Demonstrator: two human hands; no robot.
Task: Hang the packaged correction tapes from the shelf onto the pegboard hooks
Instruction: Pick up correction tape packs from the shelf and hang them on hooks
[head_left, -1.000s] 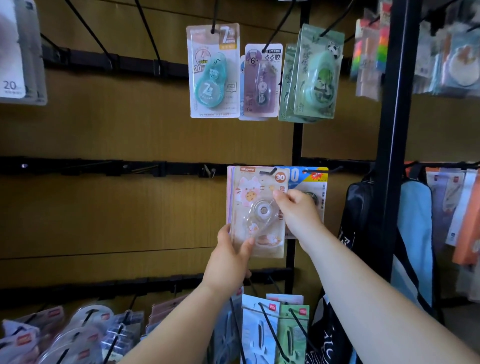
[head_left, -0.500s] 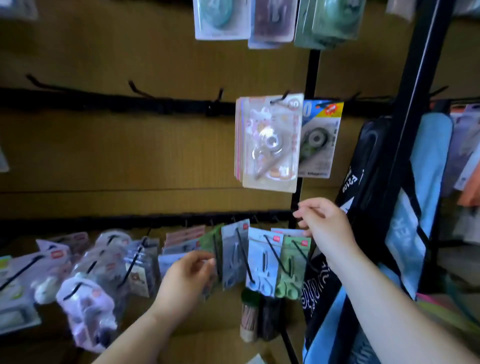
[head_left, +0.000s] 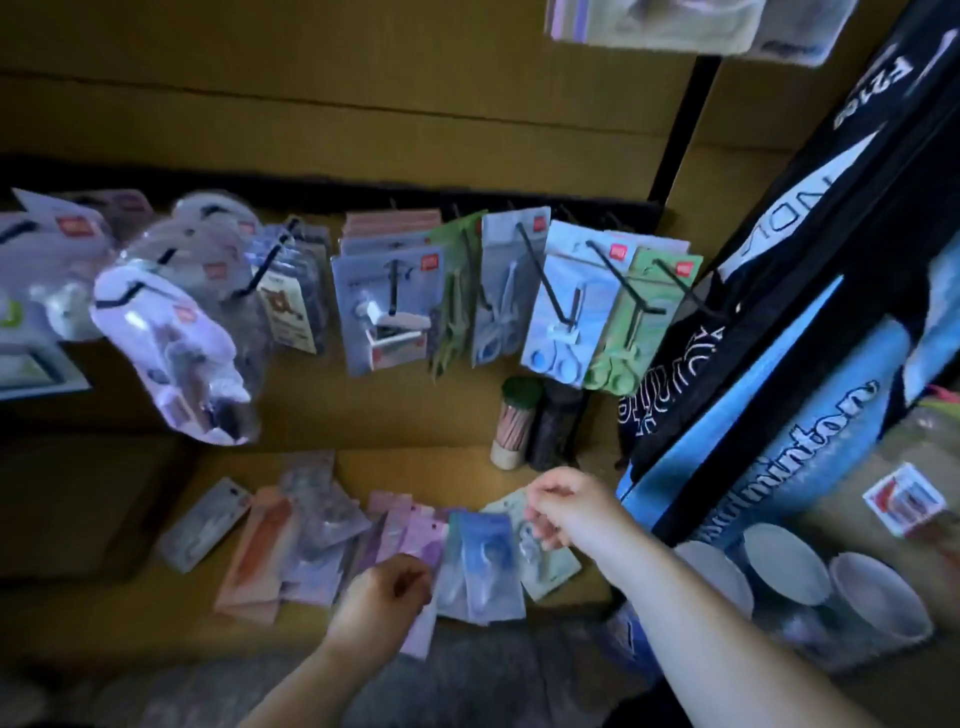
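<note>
Several packaged correction tapes lie fanned out on the wooden shelf (head_left: 156, 613): a blue pack (head_left: 485, 566) in the middle, a pale green pack (head_left: 550, 564) to its right, a pink pack (head_left: 421, 540) to its left and an orange pack (head_left: 260, 561) further left. My left hand (head_left: 384, 592) rests with curled fingers on the pink pack; blur hides whether it grips. Above the pale green pack my right hand (head_left: 566, 509) hovers with loosely bent fingers and holds nothing. Hung tape packs (head_left: 675, 26) show at the top edge.
Just above the shelf, pegboard hooks carry scissors packs (head_left: 550, 306) and bagged items (head_left: 171, 338). Two jars (head_left: 514, 421) stand at the shelf's back. A blue and black badminton bag (head_left: 779, 441) hangs on the right, with white cups (head_left: 878, 597) below it.
The view has tilted down from the pegboard to the shelf. Both hands have left the hung pack and dropped onto the loose packs lying there.
</note>
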